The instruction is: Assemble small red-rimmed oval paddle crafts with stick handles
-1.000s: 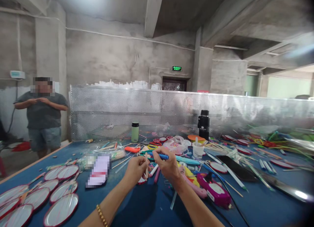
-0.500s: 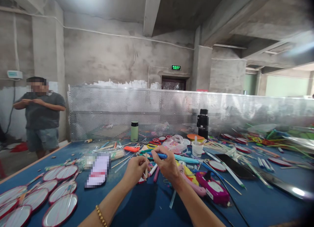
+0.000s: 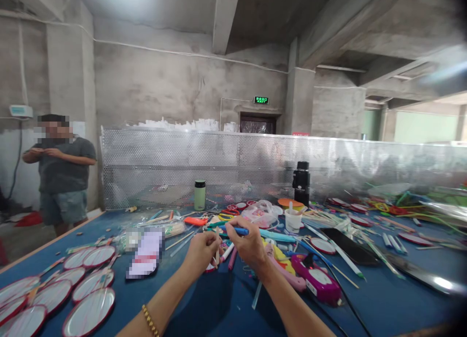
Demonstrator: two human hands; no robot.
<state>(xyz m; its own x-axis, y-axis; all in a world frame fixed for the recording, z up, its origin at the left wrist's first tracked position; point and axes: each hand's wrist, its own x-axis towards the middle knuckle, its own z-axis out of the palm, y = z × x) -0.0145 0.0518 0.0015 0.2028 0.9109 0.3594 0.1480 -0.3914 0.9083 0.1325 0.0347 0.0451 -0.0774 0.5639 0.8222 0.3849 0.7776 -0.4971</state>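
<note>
My left hand, with a gold bead bracelet on the wrist, pinches a flat wooden stick that stands nearly upright. In my right hand is a blue pen, its tip end toward the stick; whether they touch I cannot tell. Below the stick, a red-rimmed white disc shows only in part. Just between the wrists lie a white marker and a magenta marker. Right of my right forearm sit a pink curved piece and a purple corded device.
Several red-rimmed white discs with sticks spread at the left. A phone lies at the right. Behind stand a green bottle, a black flask and a white cup, before a perforated metal screen. Another person stands at the left.
Both hands stay almost in place with the stick and the pen. The person at the left has shifted their hands slightly; a small red light now shows on the purple device.
</note>
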